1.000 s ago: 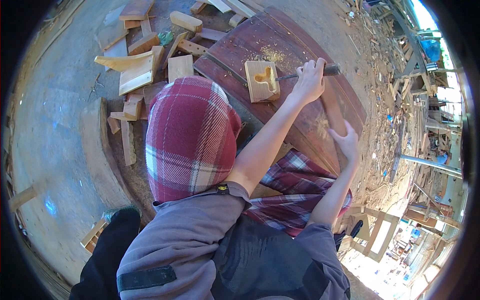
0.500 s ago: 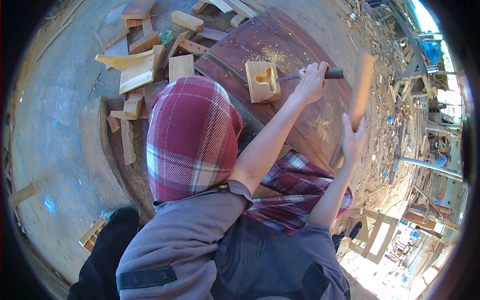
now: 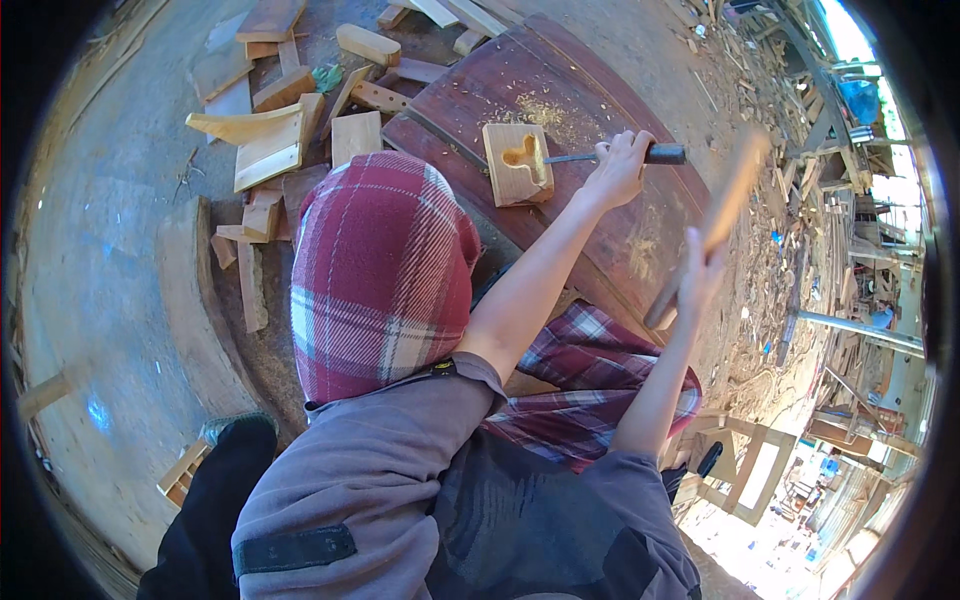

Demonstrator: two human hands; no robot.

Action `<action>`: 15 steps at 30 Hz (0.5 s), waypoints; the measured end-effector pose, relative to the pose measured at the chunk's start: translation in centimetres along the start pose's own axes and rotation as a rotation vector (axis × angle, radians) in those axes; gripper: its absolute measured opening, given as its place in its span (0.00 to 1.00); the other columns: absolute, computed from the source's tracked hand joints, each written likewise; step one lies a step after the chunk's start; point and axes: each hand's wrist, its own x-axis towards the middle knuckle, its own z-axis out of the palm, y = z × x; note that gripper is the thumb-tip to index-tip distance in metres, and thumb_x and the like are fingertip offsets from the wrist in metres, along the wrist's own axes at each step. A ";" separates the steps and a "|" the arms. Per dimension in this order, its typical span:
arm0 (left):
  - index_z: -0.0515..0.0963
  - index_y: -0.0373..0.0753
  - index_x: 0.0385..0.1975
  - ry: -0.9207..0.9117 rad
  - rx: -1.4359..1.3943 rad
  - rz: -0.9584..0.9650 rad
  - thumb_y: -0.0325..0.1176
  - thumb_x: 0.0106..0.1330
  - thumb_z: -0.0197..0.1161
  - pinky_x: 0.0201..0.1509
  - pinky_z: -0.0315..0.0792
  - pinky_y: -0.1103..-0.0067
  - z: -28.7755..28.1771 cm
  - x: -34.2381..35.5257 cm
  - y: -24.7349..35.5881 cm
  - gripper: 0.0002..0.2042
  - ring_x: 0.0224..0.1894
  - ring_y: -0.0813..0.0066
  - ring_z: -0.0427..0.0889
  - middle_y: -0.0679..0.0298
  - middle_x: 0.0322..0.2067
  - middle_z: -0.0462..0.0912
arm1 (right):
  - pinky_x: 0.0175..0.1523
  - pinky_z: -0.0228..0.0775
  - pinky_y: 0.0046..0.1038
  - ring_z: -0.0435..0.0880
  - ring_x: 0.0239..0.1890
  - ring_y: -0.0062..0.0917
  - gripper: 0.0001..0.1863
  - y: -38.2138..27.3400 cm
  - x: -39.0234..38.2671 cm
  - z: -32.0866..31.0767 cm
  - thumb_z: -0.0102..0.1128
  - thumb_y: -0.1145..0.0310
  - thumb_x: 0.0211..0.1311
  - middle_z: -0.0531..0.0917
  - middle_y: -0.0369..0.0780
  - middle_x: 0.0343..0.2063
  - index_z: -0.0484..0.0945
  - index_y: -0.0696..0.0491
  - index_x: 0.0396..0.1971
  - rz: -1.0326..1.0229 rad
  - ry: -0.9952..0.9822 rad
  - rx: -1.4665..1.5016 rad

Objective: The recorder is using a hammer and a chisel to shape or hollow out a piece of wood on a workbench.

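Note:
A thin chisel point(image 3: 668, 154) with a dark handle is gripped in my left hand point(image 3: 617, 176), its metal blade pointing left. The blade's tip meets the right side of a curved, lobed hollow cut into a pale wooden block point(image 3: 518, 185). That block rests on a dark reddish wooden panel point(image 3: 465, 100) strewn with shavings. To the right of the chisel handle, my right hand point(image 3: 703, 272) is closed around a long wooden bar point(image 3: 735, 195), held tilted with its upper part blurred by motion. The bar stands apart from the chisel.
Offcuts lie heaped left of the panel, among them a curved wooden piece point(image 3: 245, 125) and a rounded block point(image 3: 368, 44). My left knee point(image 3: 385, 260), in plaid cloth, is beside the block. A long curved timber point(image 3: 200, 300) lies further left, and wood scraps litter the right side.
The wooden bar has tilted, its upper end swinging right and slightly down, away from the chisel. My left hand and the chisel have barely moved.

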 end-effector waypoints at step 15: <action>0.69 0.45 0.50 0.044 -0.020 -0.074 0.25 0.63 0.59 0.53 0.57 0.60 0.0 -0.6 -1.4 0.16 0.50 0.57 0.71 0.59 0.42 0.73 | 0.49 0.72 0.34 0.84 0.42 0.36 0.30 -1.0 -0.5 0.9 0.68 0.53 0.57 0.83 0.52 0.42 0.75 0.65 0.45 -0.102 -0.104 -0.214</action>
